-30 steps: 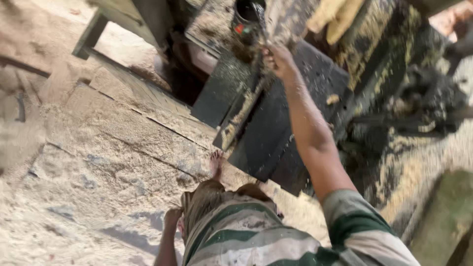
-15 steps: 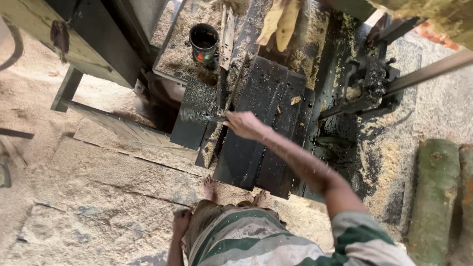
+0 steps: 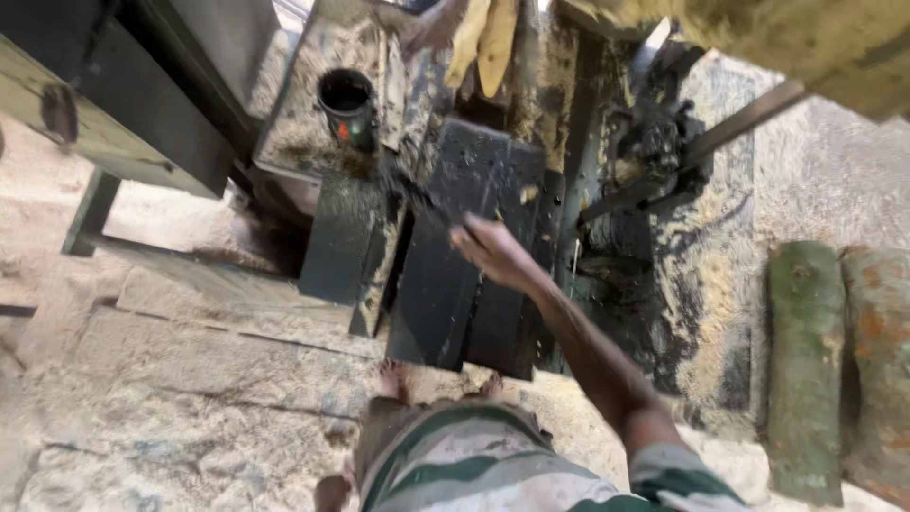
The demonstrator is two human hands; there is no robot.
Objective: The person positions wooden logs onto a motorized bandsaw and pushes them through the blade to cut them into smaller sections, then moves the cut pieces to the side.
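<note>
1. Here, right hand (image 3: 493, 251): arm stretched forward and slightly left from the striped green-and-white shirt (image 3: 474, 469), elbow nearly straight, forearm bare. The fingers are curled around the lower end of a thin dark oily stick (image 3: 427, 204); the grip itself is blurred.
2. Thin dark stick: slants up and left from the hand, its far end over the black greasy metal plates (image 3: 474, 284) of the machine bed, pointing toward the can.
3. Black cylindrical tin can (image 3: 346, 104): upright, open-topped, on a sawdust-strewn ledge, well apart from the hand.
4. Left hand (image 3: 332, 491): low beside the body at the bottom edge; only partly seen, so whether spread or closed cannot be told.
5. Two mossy green logs (image 3: 806, 360): lying side by side at right on sawdust.
</note>
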